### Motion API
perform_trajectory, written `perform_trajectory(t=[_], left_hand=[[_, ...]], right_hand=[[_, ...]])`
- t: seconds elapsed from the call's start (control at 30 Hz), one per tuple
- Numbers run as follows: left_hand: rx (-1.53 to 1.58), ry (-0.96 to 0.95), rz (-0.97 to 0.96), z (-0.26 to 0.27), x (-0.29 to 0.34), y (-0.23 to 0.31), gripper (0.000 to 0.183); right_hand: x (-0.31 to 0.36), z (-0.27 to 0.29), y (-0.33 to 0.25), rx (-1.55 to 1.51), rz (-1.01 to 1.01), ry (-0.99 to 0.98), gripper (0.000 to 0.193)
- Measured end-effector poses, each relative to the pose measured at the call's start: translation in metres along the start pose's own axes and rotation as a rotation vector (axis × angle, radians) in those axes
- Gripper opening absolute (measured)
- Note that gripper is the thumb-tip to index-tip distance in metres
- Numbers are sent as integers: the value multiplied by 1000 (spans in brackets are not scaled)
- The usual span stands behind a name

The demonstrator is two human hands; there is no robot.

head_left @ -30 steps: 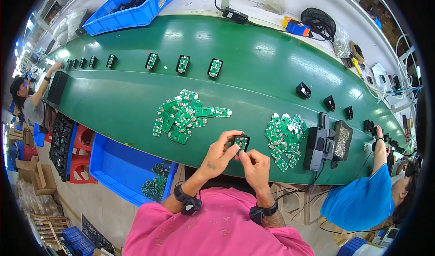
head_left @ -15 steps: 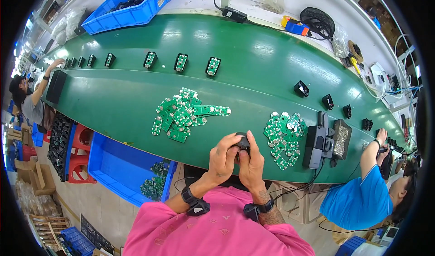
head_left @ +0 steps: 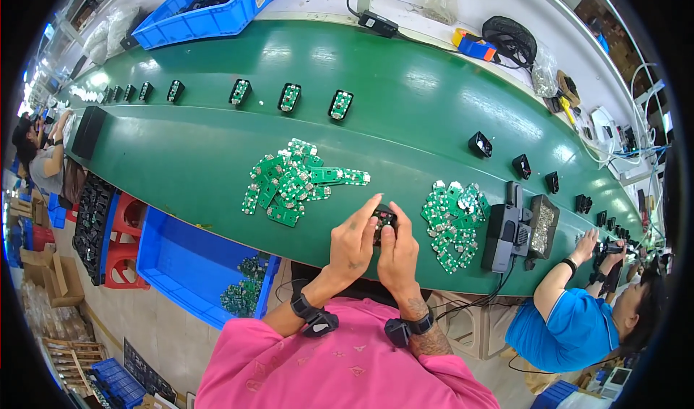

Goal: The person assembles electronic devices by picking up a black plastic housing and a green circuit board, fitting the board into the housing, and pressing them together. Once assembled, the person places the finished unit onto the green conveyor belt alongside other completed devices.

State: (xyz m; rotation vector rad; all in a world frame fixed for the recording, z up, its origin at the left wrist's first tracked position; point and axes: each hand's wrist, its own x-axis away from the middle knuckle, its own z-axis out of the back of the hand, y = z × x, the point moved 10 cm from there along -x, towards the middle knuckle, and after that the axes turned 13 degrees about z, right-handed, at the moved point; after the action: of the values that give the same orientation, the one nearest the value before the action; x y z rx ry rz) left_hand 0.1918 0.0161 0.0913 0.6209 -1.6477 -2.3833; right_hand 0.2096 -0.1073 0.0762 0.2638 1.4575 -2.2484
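My left hand [head_left: 353, 244] and my right hand [head_left: 398, 253] are pressed together over a small black housing [head_left: 383, 218], held just above the near edge of the green conveyor belt [head_left: 202, 163]. Both sets of fingers wrap the part, so most of it is hidden. A heap of green circuit boards [head_left: 295, 180] lies on the belt to the left of my hands. A second heap of green boards [head_left: 452, 222] lies to their right.
Assembled black units with green boards [head_left: 290, 96] ride in a row along the belt's far side; empty black housings [head_left: 480, 144] sit at the right. A black fixture [head_left: 517, 228] stands beside the right heap. A blue bin [head_left: 189, 268] holds boards below the belt. A person in blue [head_left: 578, 322] works at the right.
My hands have drawn closer together around the black housing and shifted slightly toward me; the units on the belt's far side sit a little further left.
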Motion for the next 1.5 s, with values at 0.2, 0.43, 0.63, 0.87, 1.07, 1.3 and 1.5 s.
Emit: perform_trajectory(t=[0.2,0.43,0.63,0.87,1.07,1.3,1.5], left_hand=[[12,1,-82,1,5,13,40],[99,82,-274,13,14,30,41],[85,66,-358,14,16,41,33],[-32,-225,269,-11,-29,-17,37],[131,-236,268,-7,-11,-10,37],[-15,-170,72,-10,-6,5,38],[-55,-147,160,-12,-9,-1,38]], right_hand=[[5,6,-18,55,162,151,39],[17,14,-50,137,532,204,34],[14,16,-47,59,545,223,31],[-1,-15,48,-465,-446,203,23],[2,-27,62,-942,-680,277,16],[13,-37,69,-1165,-894,373,18],[7,-35,67,-1117,-700,327,19]])
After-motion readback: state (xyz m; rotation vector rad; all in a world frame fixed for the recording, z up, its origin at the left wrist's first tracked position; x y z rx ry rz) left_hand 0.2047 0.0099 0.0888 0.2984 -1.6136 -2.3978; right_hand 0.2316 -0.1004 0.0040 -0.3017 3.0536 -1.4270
